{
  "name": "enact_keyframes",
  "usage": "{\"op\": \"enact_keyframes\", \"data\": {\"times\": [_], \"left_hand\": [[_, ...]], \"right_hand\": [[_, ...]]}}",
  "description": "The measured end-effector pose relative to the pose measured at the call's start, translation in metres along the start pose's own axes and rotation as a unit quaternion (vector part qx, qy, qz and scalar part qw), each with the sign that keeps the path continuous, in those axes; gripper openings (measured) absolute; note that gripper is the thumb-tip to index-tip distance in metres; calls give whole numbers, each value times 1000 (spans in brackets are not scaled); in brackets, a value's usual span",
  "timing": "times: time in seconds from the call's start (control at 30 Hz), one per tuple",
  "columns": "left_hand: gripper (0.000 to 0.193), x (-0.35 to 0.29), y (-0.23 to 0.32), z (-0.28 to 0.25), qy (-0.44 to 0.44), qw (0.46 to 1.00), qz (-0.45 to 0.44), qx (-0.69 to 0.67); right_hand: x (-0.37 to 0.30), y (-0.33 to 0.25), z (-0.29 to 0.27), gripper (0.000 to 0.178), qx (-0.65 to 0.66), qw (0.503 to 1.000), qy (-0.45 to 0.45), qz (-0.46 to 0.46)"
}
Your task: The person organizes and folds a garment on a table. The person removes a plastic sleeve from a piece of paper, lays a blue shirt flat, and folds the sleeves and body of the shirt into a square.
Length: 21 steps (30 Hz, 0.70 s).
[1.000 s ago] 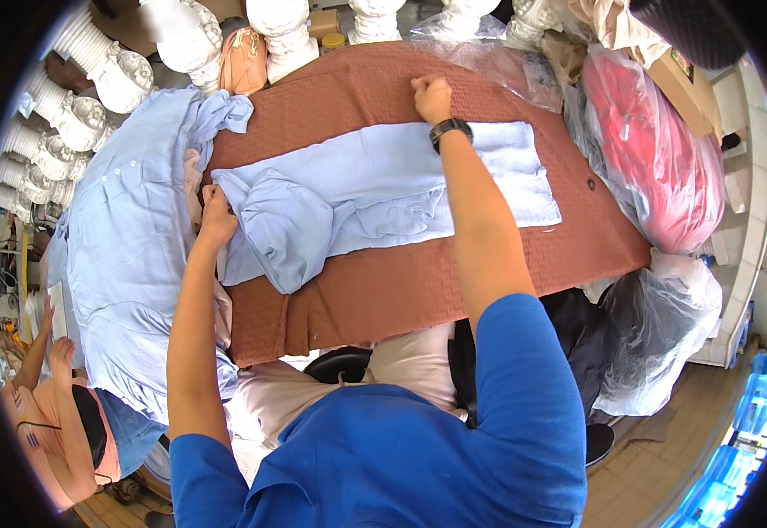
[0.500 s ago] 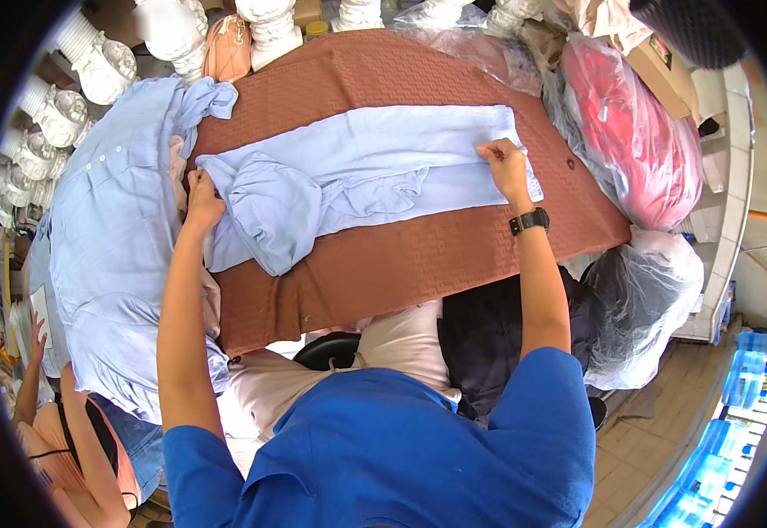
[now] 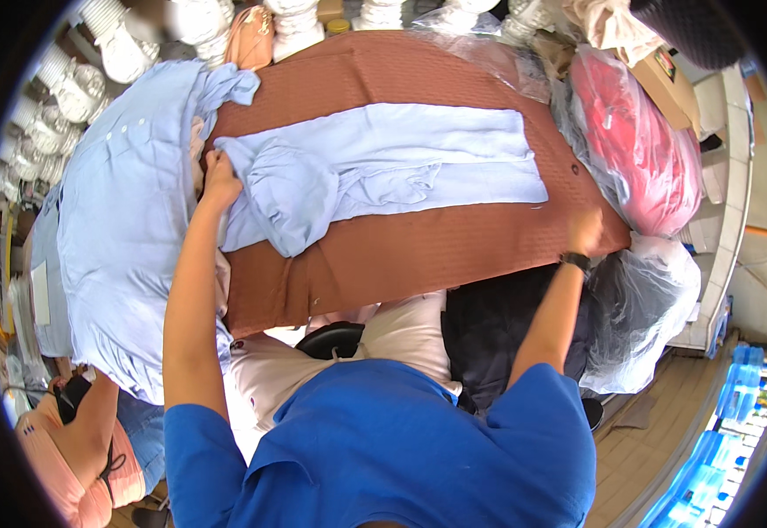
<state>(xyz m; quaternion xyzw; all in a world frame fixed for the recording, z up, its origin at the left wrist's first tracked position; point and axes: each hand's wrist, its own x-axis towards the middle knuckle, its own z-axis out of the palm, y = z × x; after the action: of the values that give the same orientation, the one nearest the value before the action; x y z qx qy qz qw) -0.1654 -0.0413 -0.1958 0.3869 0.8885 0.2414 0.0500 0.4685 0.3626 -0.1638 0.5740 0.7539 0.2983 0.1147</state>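
A light blue garment (image 3: 436,145) lies lengthwise on the brown cloth-covered table (image 3: 454,242), its right part flat and its left part gathered into a loose fold. At its left end, the fingers of my left hand (image 3: 221,183) are closed on the edge of the fabric. My right hand (image 3: 586,231), with a dark watch on the wrist, is over the table's right side, apart from the garment. Motion blurs its fingers, and whether they hold anything cannot be made out. A short pale thread (image 3: 537,208) shows beside the garment's right end.
A heap of light blue garments (image 3: 110,246) hangs over the table's left side. Plastic-wrapped red fabric (image 3: 634,141) and a clear bag (image 3: 638,326) sit at the right. White busts (image 3: 291,22) and an orange bag (image 3: 251,40) line the back. Another person (image 3: 84,440) is at lower left.
My right hand has let go of the garment's right end and moved right and nearer to me. My left hand stays at the left end. The other person's raised hand has dropped from view.
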Motion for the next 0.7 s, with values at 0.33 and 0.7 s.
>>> {"op": "enact_keyframes", "data": {"times": [0.33, 0.7], "left_hand": [[51, -9, 10, -3, 31, 999, -2, 30], [81, -22, 28, -11, 58, 997, 39, -46]], "right_hand": [[-109, -141, -217, 44, 607, 714, 213, -276], [-125, -346, -323, 53, 613, 700, 65, -362]]}}
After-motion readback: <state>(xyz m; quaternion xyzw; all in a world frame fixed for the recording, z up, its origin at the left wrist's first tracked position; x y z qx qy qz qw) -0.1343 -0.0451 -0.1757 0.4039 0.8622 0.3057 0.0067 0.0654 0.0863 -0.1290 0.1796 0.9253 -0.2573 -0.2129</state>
